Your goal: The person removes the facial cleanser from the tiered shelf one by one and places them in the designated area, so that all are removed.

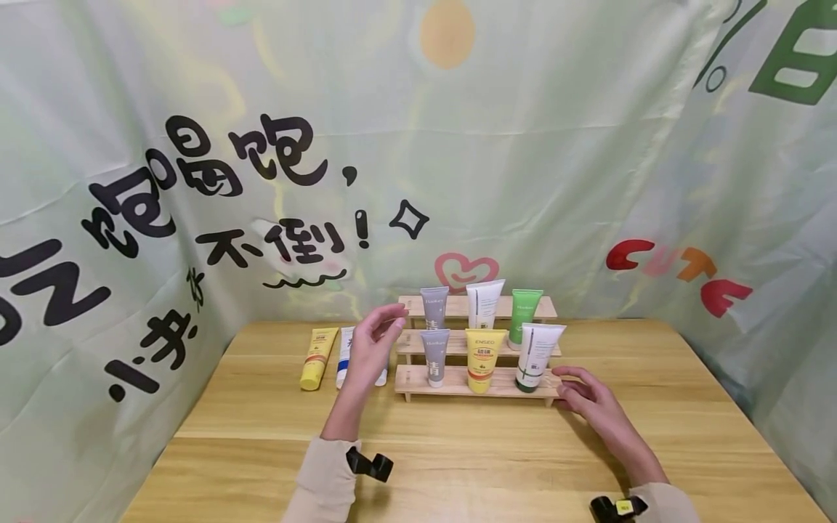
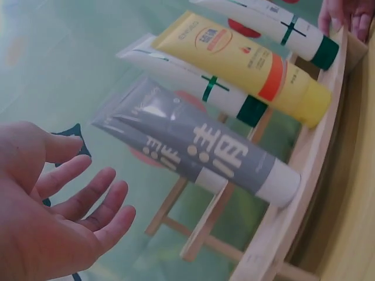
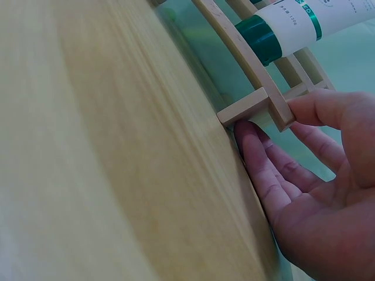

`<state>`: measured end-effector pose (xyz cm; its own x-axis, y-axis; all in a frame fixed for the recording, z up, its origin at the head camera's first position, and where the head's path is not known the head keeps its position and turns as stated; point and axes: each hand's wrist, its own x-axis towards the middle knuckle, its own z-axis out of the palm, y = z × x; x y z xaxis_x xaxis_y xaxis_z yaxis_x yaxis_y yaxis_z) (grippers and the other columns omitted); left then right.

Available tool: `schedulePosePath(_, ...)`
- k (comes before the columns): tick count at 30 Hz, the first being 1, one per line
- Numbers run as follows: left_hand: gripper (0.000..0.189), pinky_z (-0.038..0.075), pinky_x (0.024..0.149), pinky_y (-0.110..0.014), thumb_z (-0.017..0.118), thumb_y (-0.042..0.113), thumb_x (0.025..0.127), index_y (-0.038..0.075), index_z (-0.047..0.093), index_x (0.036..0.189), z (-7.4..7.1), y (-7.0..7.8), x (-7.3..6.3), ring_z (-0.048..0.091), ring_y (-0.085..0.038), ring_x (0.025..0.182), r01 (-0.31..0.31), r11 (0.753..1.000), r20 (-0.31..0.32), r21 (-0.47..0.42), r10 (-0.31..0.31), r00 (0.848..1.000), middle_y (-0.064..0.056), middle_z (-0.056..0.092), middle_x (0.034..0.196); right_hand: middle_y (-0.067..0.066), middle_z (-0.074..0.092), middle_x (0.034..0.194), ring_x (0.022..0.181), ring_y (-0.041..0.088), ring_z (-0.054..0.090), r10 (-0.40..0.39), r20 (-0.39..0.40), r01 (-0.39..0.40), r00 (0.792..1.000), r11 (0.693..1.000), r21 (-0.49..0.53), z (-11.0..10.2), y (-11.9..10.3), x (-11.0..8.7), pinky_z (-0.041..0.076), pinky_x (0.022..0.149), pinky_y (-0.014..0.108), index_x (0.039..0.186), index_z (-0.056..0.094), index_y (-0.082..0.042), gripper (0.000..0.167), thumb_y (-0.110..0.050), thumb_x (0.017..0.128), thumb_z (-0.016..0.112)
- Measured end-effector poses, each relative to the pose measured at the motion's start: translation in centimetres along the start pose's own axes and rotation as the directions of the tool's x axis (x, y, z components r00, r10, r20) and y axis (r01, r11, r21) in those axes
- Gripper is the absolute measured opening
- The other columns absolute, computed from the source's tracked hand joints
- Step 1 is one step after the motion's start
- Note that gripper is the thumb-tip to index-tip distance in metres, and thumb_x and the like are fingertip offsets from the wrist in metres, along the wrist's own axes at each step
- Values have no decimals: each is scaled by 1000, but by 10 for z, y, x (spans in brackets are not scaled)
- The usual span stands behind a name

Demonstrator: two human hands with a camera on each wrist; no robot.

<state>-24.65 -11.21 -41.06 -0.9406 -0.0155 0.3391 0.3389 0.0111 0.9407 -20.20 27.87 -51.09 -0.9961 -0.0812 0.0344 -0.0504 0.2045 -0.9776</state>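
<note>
A three-tier wooden rack (image 1: 451,391) stands on the table. On its front step are a grey tube (image 1: 435,359), a yellow tube (image 1: 485,356) and a white tube with a dark green cap (image 1: 538,356). Behind them, on the middle step, stand another grey tube (image 1: 434,305), a white tube (image 1: 484,301) and a green tube (image 1: 524,316). My right hand (image 1: 598,410) pinches the right end of the front step, fingers underneath, as the right wrist view shows. My left hand (image 1: 373,349) hovers by the rack's left side, fingers loosely bent and holding nothing.
Left of the rack, a yellow tube (image 1: 318,359) and a white tube with blue (image 1: 344,356) stand on the wooden table (image 1: 458,465). Another white tube (image 1: 381,378) is partly hidden by my left hand. A printed cloth (image 1: 556,181) hangs behind the table.
</note>
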Motion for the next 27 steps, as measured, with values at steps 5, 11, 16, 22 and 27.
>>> schedulePosePath(5,33,52,96,-25,68,6,98,-2,64,130,9,0,6,62,-33,117,14,1000,30,-22,-14,999,-19,67,126,26,56,132,104,4,64,10,-4,-10,1000,1000,-1,1,0,1,57,88,27,143,47,5,44,-19,107,56)
schedulePosePath(11,32,52,98,-29,67,6,99,-2,64,130,19,-2,13,62,-31,117,-5,1000,73,-3,5,997,-20,66,126,29,51,138,105,3,63,-1,-2,1,1000,1000,5,0,1,1,58,89,28,142,47,7,44,-18,107,56)
schedulePosePath(16,32,51,99,-32,68,7,99,-1,65,129,24,-2,18,62,-28,114,24,1000,67,1,-24,997,-18,67,125,29,51,138,106,3,64,-14,3,14,1000,1000,6,0,0,0,58,89,28,142,47,7,44,-18,107,56)
schedulePosePath(22,34,51,102,-37,69,8,97,-1,64,130,31,4,25,63,-28,114,87,996,71,-8,-86,994,-17,66,127,29,52,137,105,3,64,0,-1,0,1000,1000,-1,-1,-1,0,58,88,27,143,47,6,44,-19,108,56)
schedulePosePath(27,34,50,104,-39,69,5,96,-3,64,129,34,2,27,63,-30,115,125,992,66,16,-126,990,-18,67,127,27,54,135,105,4,64,16,2,-16,1000,1000,3,0,-1,0,57,88,27,143,47,5,44,-19,108,56)
